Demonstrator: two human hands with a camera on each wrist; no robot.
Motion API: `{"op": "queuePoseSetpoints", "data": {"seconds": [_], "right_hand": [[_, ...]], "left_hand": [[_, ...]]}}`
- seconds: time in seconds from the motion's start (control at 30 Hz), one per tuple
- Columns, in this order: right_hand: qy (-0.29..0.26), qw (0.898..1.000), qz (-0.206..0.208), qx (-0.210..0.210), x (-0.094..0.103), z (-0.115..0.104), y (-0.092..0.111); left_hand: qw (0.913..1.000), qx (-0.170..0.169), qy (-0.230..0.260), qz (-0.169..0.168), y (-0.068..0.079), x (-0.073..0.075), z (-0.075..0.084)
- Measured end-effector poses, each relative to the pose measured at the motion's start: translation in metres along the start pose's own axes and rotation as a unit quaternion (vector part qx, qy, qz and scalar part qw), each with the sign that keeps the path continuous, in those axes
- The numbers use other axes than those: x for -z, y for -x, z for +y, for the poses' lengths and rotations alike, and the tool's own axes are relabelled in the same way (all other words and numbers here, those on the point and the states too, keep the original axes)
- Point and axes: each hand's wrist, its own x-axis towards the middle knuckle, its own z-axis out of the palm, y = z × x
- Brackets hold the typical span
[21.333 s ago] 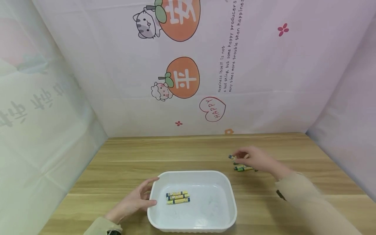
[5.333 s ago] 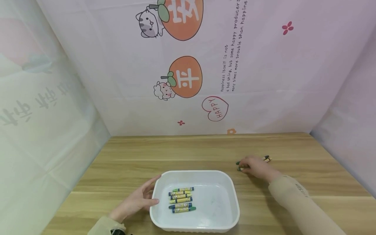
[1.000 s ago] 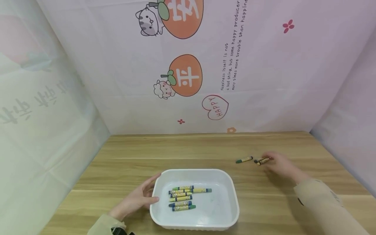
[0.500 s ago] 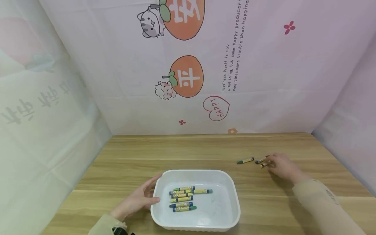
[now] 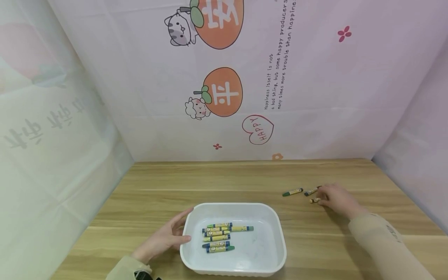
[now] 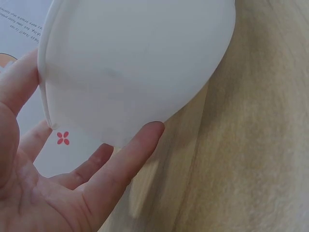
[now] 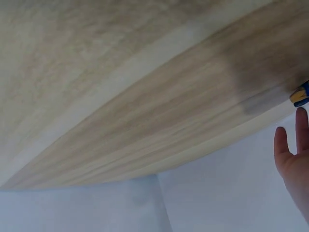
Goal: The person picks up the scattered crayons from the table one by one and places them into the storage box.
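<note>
My left hand (image 5: 162, 240) rests against the left side of a white plastic tray (image 5: 281, 249), thumb at the rim and the other fingers spread along the outer wall. In the left wrist view its fairly straight fingers touch the tray (image 6: 140, 63). Several crayons in yellow wrappers lie in the tray's left half, among them a green-tipped crayon (image 5: 219, 249). At the right of the table my right hand (image 5: 337, 200) pinches a crayon with a dark band (image 5: 314, 200). A dark crayon (image 5: 310, 192) lies against its fingertips, and a green crayon (image 5: 292, 192) lies farther left.
The wooden table (image 5: 196, 179) meets a printed white cloth (image 5: 157, 136) at its back edge. More cloth hangs at the left and right sides. The tray stands near the front, left of the loose crayons.
Over the longer span, more crayons have come into the tray and fewer lie on the table. In the last second my right hand has drawn its crayon slightly toward the front. The left hand stays put.
</note>
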Motion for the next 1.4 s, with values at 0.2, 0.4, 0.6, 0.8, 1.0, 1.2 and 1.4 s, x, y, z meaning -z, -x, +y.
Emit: {"op": "queuePoseSetpoints", "data": {"seconds": [0.2,0.4,0.6,0.8,1.0,1.2,1.4], "right_hand": [[-0.053,0.998,-0.026,0.014,-0.003,0.004,0.001],[-0.066,0.997,-0.030,0.015,-0.005,0.003,0.003],[-0.074,0.996,-0.052,0.001,0.001,-0.007,0.004],[-0.095,0.993,-0.067,0.010,0.009,-0.027,-0.008],[-0.111,0.990,-0.075,0.045,0.027,-0.072,-0.029],[-0.093,0.984,-0.117,0.097,0.049,-0.138,-0.053],[-0.067,0.969,-0.192,0.140,0.055,-0.213,-0.066]], "left_hand": [[0.9999,-0.010,0.001,-0.002,0.000,-0.001,0.001],[0.9999,-0.014,0.004,-0.003,0.000,-0.001,0.001],[0.9999,-0.008,-0.006,0.007,-0.001,-0.001,0.000],[0.9999,0.003,-0.004,0.011,0.000,-0.001,0.001],[0.9999,0.008,-0.003,0.013,-0.001,-0.002,0.003],[0.9997,0.011,-0.012,0.018,-0.001,-0.002,0.001],[0.9996,0.015,-0.012,0.019,0.000,-0.002,0.000]]}}
